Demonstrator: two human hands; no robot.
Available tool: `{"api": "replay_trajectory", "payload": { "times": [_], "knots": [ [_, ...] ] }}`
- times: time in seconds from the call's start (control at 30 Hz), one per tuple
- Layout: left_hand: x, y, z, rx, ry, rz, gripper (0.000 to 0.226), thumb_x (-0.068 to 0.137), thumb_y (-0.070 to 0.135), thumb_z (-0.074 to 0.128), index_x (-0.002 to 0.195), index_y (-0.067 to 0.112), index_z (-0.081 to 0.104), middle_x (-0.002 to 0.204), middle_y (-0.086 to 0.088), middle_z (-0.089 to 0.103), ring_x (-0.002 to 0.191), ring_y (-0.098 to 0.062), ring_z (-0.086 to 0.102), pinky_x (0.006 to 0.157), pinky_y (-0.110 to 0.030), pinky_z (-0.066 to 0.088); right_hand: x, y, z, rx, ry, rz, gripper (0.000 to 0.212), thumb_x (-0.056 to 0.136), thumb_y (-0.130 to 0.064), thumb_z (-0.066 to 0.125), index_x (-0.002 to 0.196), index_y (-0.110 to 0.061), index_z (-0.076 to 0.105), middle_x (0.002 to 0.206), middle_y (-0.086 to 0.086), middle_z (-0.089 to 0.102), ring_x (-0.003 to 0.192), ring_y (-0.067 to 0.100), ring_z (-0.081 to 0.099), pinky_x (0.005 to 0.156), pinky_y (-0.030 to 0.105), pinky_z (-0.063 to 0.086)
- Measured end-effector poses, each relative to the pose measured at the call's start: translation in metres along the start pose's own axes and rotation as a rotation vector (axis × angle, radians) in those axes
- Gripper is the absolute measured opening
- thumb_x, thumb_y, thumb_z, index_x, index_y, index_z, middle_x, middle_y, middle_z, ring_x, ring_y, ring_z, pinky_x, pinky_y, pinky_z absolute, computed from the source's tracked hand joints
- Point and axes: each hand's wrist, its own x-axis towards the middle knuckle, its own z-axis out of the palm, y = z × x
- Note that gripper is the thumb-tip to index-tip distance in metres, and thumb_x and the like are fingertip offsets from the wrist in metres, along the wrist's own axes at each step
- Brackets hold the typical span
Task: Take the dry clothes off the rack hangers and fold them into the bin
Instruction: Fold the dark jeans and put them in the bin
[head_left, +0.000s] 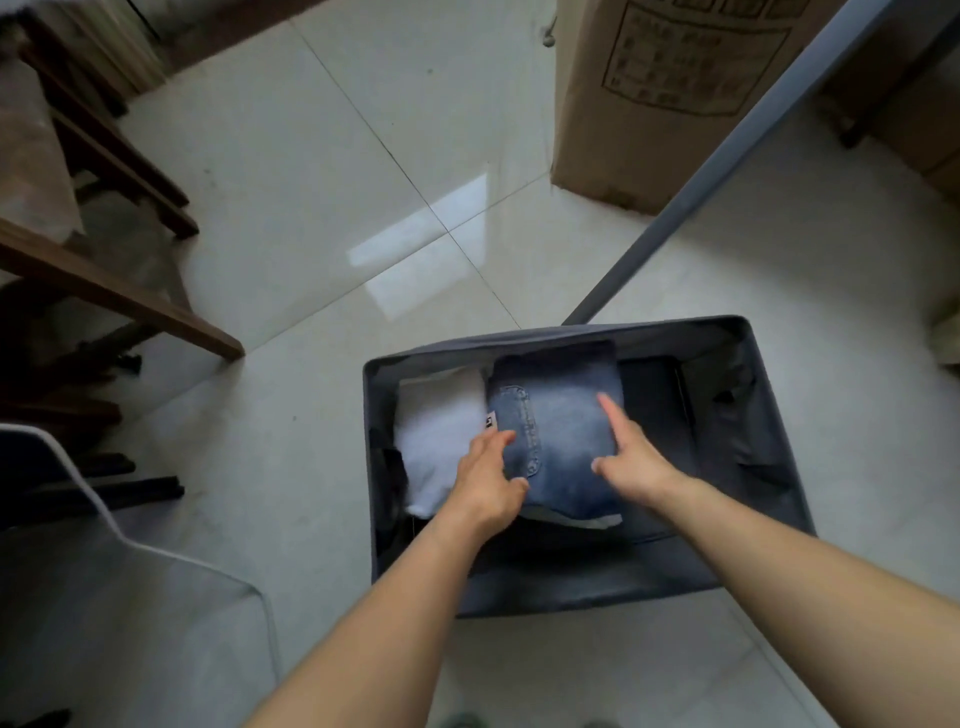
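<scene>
One bin (545, 592) holding two folded garments: one denim piece (561, 441), one white piece (441, 431). Two hands.

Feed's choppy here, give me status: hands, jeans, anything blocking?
Left hand and right hand open, pressing folded jeans. Jeans in bin, beside white garment. Nothing blocking.
</scene>
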Motion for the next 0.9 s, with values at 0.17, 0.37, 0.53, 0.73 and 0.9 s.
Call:
{"api": "replay_trajectory", "payload": {
  "times": [0.17, 0.37, 0.53, 0.73, 0.9],
  "knots": [
    [-0.001, 0.007, 0.001, -0.102, -0.129, -0.057, 0.068, 0.093, 0.018, 0.061, 0.153, 0.012, 0.03, 0.162, -0.005, 0.023, 0.147, -0.02, 0.028, 0.12, -0.027, 0.019, 0.0, -0.005, 0.017, -0.153, -0.082, 0.077, 0.073, 0.091, -0.005, 0.049, 0.154, -0.026, 0.019, 0.164, 0.004, -0.001, 0.151, 0.022, 0.0, 0.122, 0.032, 0.002],
    [-0.024, 0.027, -0.023, -0.327, -0.026, -0.149, 0.062, 0.095, 0.016, 0.06, 0.151, 0.012, 0.034, 0.155, -0.006, 0.039, 0.141, -0.021, 0.04, 0.116, -0.036, 0.033, -0.038, -0.032, 0.005, -0.044, 0.055, 0.016, 0.062, 0.092, -0.004, 0.051, 0.15, -0.014, 0.033, 0.159, 0.007, 0.021, 0.146, 0.021, 0.024, 0.115, 0.023, 0.017],
    [-0.063, 0.07, -0.039, -0.386, 0.016, -0.151, 0.056, 0.098, 0.018, 0.057, 0.15, 0.011, 0.036, 0.152, -0.008, 0.042, 0.135, -0.024, 0.046, 0.108, -0.038, 0.042, -0.079, -0.066, -0.009, 0.033, 0.093, -0.003, 0.057, 0.092, -0.008, 0.052, 0.147, -0.015, 0.04, 0.153, 0.009, 0.036, 0.139, 0.025, 0.036, 0.113, 0.03, 0.028],
    [-0.154, 0.124, -0.049, -0.61, 0.003, -0.135, 0.042, 0.102, 0.018, 0.049, 0.144, 0.016, 0.044, 0.143, -0.006, 0.05, 0.127, -0.02, 0.05, 0.1, -0.036, 0.044, -0.158, -0.097, -0.026, 0.282, 0.088, -0.045, 0.048, 0.091, -0.011, 0.057, 0.139, -0.018, 0.05, 0.14, 0.008, 0.051, 0.121, 0.025, 0.055, 0.1, 0.042, 0.048],
    [-0.228, 0.157, -0.059, -0.685, 0.011, -0.078, 0.038, 0.102, 0.02, 0.047, 0.141, 0.018, 0.048, 0.136, -0.005, 0.059, 0.105, -0.011, 0.058, 0.078, -0.026, 0.05, -0.241, -0.119, -0.053, 0.477, 0.091, -0.078, 0.041, 0.095, -0.001, 0.047, 0.134, -0.012, 0.052, 0.118, 0.006, 0.056, 0.096, 0.02, 0.06, 0.068, 0.029, 0.051]
  ]
}}
